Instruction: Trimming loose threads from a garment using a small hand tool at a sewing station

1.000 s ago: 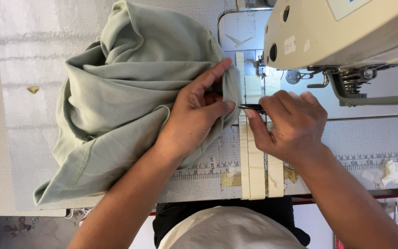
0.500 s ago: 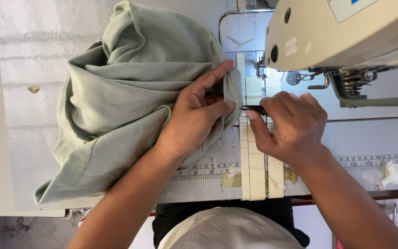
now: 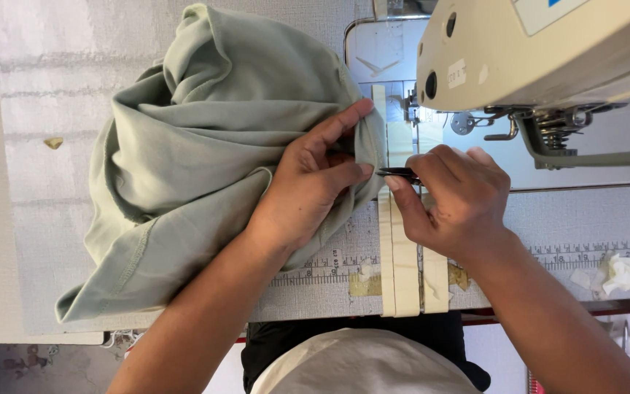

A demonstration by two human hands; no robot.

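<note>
Grey sewing table (image 3: 52, 219) — left hand (image 3: 308, 186) pinches sage garment (image 3: 205, 146) edge beside sewing machine (image 3: 548, 51), right hand (image 3: 457, 201) grips dark snips (image 3: 397, 173) — thread-trimming step, tips need aligning on the edge.

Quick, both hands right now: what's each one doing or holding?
Left hand: pinching the edge of the green fabric.
Right hand: closed on a small dark tool, tip at the fabric edge.
</note>
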